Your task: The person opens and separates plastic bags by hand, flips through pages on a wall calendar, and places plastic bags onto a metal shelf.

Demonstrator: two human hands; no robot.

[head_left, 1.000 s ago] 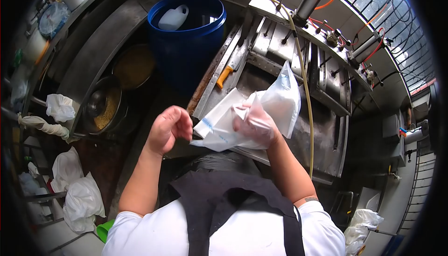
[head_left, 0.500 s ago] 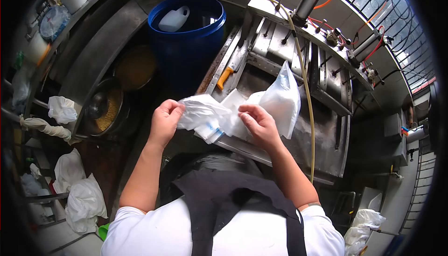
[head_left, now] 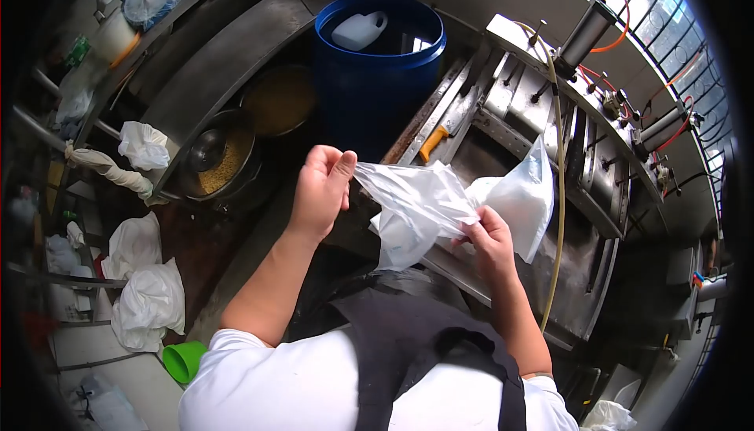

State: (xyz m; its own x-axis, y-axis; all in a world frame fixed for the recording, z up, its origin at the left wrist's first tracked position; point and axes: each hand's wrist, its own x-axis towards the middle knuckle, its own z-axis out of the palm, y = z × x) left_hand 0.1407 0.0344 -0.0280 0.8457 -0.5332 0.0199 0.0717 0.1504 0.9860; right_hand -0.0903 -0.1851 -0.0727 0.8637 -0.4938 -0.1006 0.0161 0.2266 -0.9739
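Note:
A thin white plastic bag [head_left: 416, 207] is stretched between my two hands in front of the apron. My left hand [head_left: 320, 191] pinches its upper left corner. On the lower right side, my right hand [head_left: 491, 240] grips the bag between thumb and fingers. Just behind my right hand, another white plastic bag [head_left: 520, 199] stands peaked on the metal worktop [head_left: 487, 165]. Farther back lies a knife with a yellow handle [head_left: 433, 143], its blade pointing away from me.
A blue barrel [head_left: 377, 89] with a white jug [head_left: 360, 30] stands behind the worktop. Metal presses with cylinders [head_left: 587, 32] line the right, and a beige hose [head_left: 561, 195] crosses the worktop. At left are a pot of yellow grains [head_left: 224, 165], white bags [head_left: 149, 305] and a green container [head_left: 184, 362].
My hands have pulled the bag taut, the left one rising and the right one lowering to grip its edge. The whole scene has shifted right as the head turned.

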